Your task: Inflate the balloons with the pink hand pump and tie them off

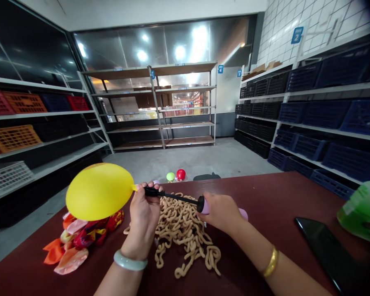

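1. Here's our yellow balloon (99, 191), just left of the left fingers, long axis near level.
2. Our nearer left hand (145, 205) grips the pump (180, 198) at the balloon's neck (134, 188).
3. Our right hand (221, 211) clasps the pump's purple end (206, 206).

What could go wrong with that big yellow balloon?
The oval yellow rubber balloon might slip loose, since the left hand seems to hold its narrow neck against the black-and-lilac plastic pump. More air might burst it, since its skin looks stretched tight.
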The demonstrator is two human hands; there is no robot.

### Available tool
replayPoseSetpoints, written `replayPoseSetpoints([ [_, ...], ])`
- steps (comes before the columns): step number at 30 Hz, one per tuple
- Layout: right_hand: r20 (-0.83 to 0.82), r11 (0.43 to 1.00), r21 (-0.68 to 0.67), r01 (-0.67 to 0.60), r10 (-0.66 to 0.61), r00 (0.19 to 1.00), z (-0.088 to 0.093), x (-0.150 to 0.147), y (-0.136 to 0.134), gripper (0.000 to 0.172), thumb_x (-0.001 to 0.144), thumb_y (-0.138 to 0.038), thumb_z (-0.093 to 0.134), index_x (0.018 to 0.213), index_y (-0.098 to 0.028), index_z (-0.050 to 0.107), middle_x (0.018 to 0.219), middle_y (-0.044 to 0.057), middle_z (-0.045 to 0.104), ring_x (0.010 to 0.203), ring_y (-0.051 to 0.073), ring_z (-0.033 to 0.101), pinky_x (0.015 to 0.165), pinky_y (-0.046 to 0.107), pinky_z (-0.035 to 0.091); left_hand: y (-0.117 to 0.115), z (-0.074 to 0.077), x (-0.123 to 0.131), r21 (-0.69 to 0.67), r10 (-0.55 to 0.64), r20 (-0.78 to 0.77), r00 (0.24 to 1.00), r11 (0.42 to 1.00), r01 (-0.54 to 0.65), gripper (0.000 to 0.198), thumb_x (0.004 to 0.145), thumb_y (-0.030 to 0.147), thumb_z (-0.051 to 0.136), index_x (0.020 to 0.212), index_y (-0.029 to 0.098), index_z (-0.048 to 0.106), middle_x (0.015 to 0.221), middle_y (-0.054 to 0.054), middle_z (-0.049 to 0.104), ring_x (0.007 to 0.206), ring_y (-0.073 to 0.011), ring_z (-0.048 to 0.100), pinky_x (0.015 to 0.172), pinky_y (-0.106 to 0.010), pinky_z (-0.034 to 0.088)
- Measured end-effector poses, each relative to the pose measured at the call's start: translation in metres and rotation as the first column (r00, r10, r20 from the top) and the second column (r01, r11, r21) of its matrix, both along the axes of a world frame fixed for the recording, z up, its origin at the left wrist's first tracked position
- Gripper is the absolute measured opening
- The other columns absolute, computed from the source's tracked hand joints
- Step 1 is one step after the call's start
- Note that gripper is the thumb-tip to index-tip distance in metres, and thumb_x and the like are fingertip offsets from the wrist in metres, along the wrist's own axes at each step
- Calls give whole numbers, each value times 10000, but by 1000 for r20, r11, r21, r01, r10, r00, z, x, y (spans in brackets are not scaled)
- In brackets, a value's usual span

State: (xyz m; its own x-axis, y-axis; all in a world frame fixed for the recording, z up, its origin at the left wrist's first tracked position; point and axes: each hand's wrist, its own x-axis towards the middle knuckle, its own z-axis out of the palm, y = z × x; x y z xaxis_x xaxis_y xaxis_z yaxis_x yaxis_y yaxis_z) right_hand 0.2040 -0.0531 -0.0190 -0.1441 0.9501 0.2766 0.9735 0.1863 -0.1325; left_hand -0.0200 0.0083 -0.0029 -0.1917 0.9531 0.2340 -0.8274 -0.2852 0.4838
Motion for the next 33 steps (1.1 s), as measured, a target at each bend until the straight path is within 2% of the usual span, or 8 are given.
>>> replayPoseSetpoints([
  [6, -9, 1000, -16, 4, -4, 1000, -1, -4, -3, 391, 793, -553, 593, 981, -213, 552, 915, 67, 700, 825, 258, 671, 651, 310, 396, -15, -11, 34, -18, -37, -28, 999, 999, 36, 183, 802, 265, 696, 792, 181, 534, 788, -10, 539, 719, -146, 553, 692, -296, 498],
  [11, -53, 1000, 4, -9, 9, 999, -1, -11, -8, 360, 802, -535, 584, 957, -213, 538, 906, 64, 694, 817, 243, 666, 643, 298, 378, -38, -22, 66, -60, -150, -61, 987, 987, 146, 204, 809, 325, 697, 824, 183, 551, 829, -22, 556, 766, -148, 567, 781, -317, 509],
  [16, -91, 1000, 27, -16, 18, 996, -1, -15, -11, 314, 790, -480, 603, 946, -217, 534, 894, 49, 689, 791, 229, 661, 615, 289, 356, -49, -30, 79, -59, -179, -96, 979, 983, 174, 156, 866, 330, 631, 857, 187, 568, 842, -27, 575, 788, -150, 579, 819, -329, 507],
  [20, -107, 999, 40, -25, 29, 994, -2, -16, -11, 296, 789, -470, 604, 936, -222, 536, 885, 36, 689, 793, 228, 662, 616, 290, 356, -48, -27, 76, -63, -207, -101, 973, 978, 201, 177, 853, 345, 646, 850, 185, 573, 838, -30, 576, 770, -152, 577, 804, -339, 509],
  [23, -115, 1000, 17, -22, 24, 993, -2, -15, -9, 307, 798, -499, 589, 927, -224, 542, 877, 36, 694, 793, 232, 666, 619, 289, 362, -42, -22, 69, -66, -185, -109, 977, 982, 178, 184, 830, 325, 675, 818, 176, 568, 815, -28, 572, 750, -151, 575, 772, -328, 513],
  [28, -62, 999, -31, 8, -10, 998, 1, -8, -2, 382, 808, -577, 556, 936, -217, 558, 893, 62, 698, 818, 255, 671, 639, 302, 386, -17, -13, 40, -24, -69, -60, 996, 997, 68, 184, 790, 267, 715, 793, 178, 553, 779, -10, 563, 727, -149, 572, 710, -310, 512],
  [33, -2, 999, -38, 7, -7, 1000, 0, 0, 2, 411, 812, -585, 560, 976, -209, 564, 920, 79, 695, 854, 267, 670, 661, 321, 400, 0, -7, 12, -64, -21, -33, 999, 998, 19, 242, 786, 320, 718, 776, 161, 537, 765, -22, 558, 713, -166, 568, 704, -339, 504],
])
